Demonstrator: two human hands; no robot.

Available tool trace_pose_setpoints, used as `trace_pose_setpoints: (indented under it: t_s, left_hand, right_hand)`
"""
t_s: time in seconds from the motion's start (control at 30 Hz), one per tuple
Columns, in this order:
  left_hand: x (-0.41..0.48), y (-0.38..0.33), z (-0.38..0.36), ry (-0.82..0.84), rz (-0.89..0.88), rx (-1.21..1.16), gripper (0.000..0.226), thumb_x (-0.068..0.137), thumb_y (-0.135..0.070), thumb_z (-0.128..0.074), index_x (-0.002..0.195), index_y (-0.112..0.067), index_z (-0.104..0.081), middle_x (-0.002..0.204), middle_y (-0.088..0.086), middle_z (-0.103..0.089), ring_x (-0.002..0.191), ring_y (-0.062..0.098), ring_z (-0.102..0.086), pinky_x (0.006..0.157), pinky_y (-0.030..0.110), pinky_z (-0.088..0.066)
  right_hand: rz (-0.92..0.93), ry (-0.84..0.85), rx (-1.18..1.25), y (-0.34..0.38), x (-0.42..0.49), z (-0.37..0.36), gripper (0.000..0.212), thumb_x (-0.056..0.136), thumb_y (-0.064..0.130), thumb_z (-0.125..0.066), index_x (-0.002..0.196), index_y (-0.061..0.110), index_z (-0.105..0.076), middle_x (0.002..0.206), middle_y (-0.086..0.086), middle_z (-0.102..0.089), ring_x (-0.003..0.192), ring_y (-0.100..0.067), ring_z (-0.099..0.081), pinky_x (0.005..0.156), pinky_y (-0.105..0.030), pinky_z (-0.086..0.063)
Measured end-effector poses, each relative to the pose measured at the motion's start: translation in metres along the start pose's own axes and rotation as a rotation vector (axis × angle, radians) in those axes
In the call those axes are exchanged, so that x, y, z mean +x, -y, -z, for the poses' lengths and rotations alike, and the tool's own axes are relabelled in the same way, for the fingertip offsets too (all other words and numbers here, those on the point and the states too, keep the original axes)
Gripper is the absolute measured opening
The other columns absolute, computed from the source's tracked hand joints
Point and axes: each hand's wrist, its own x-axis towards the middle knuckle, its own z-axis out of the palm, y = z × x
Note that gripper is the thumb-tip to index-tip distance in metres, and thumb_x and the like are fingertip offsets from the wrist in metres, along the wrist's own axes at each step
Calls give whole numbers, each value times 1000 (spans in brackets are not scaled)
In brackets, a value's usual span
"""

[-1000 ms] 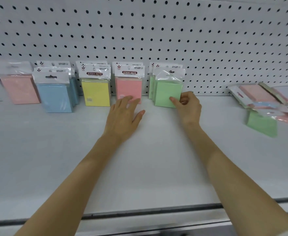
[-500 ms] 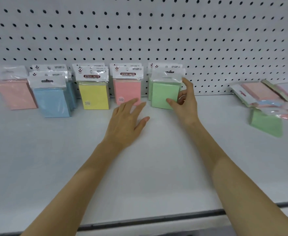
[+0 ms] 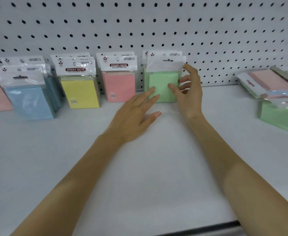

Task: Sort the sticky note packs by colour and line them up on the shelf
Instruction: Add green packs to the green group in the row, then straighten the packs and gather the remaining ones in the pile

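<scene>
pinching upright green pack (image 3: 163, 79), right hand (image 3: 189, 97)

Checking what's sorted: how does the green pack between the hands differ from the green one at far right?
The row green pack stands upright; the far green pack lies flat by the loose pile. The right hand grips the first, the left hand touches it; the second is untouched. Both are green.

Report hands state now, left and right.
Left hand: open, straight fingertips touching the front green plastic-wrapped sticky note pack.
Right hand: holding that same pack by its right edge.
</scene>
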Motion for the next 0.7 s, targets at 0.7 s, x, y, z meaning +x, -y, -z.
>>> trace_pose_setpoints:
  t_s: [0.7]
  left_hand:
    - [9, -32, 23, 82, -222, 539, 60, 99, -48, -26, 137, -9, -51, 148, 12, -42, 135, 30, -42, 112, 47, -23]
  right_hand:
    - [609, 352, -941, -4, 5, 161, 52, 92, 46, -43, 134, 16, -51, 131, -10, -55, 115, -30, -54, 98, -44, -41]
